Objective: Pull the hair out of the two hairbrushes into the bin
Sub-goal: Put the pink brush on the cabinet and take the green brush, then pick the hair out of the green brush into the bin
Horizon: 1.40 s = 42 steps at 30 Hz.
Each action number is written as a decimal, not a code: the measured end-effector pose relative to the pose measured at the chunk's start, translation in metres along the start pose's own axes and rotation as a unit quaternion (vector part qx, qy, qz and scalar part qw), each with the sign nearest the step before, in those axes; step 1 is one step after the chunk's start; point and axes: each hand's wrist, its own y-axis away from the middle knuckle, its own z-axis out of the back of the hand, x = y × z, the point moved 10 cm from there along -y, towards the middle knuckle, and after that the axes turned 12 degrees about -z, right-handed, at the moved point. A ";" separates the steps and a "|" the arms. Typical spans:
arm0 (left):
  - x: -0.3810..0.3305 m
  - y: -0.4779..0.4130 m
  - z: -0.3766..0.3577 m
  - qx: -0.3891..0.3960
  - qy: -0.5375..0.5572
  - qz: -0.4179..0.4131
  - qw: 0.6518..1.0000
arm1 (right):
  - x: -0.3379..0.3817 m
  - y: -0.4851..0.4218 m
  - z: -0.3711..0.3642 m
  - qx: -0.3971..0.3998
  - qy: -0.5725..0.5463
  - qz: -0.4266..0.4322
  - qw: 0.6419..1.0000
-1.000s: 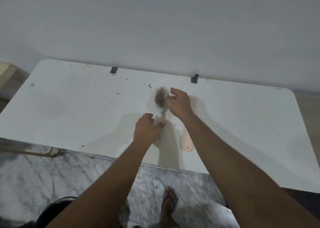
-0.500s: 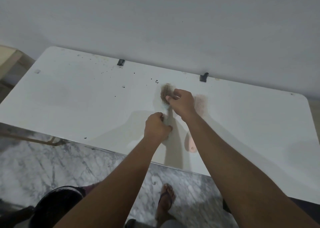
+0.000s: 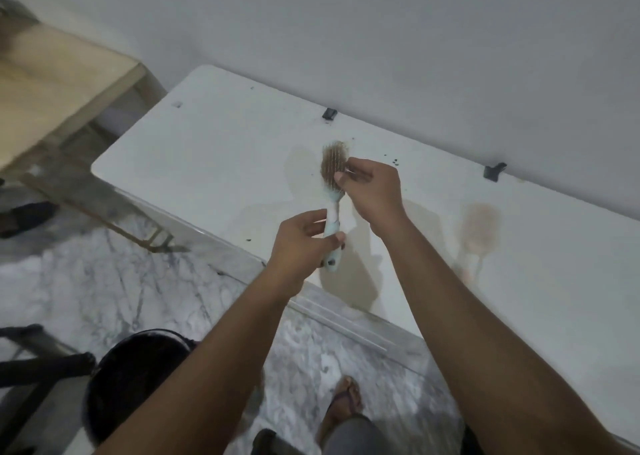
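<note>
My left hand (image 3: 304,240) grips the handle of a pale blue hairbrush (image 3: 333,208), held upright above the white table (image 3: 207,149). Brown hair (image 3: 332,162) fills its bristles. My right hand (image 3: 372,188) pinches at the hair on the right side of the brush head. A second, pink hairbrush (image 3: 479,229) lies flat on the table to the right, blurred. The black bin (image 3: 135,378) stands on the floor at the lower left, partly hidden by my left forearm.
A wooden table (image 3: 59,84) stands at the left. Two black clips (image 3: 329,113) sit at the white table's far edge by the wall. Dark crumbs dot the tabletop. My sandalled foot (image 3: 343,402) is on the marble floor; dark chair legs (image 3: 31,357) are at lower left.
The view has swung to the left and down, bringing the bin and wooden table into sight. Both hands stay on the blue brush, lifted slightly toward me.
</note>
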 end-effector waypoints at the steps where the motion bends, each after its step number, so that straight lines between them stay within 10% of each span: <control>1: -0.003 0.007 0.027 -0.016 0.007 -0.008 1.000 | 0.010 0.009 -0.026 0.013 0.002 0.011 1.000; 16: 0.155 0.179 0.411 -0.204 0.143 0.062 0.967 | -0.019 0.236 -0.445 0.215 0.052 0.054 0.974; 30: 0.452 0.244 0.446 -0.353 0.199 0.126 0.905 | -0.293 0.269 -0.590 0.315 0.180 0.061 0.930; 42: 0.512 0.286 0.445 -0.366 0.211 0.071 0.904 | -0.348 0.308 -0.603 0.367 0.246 0.179 0.879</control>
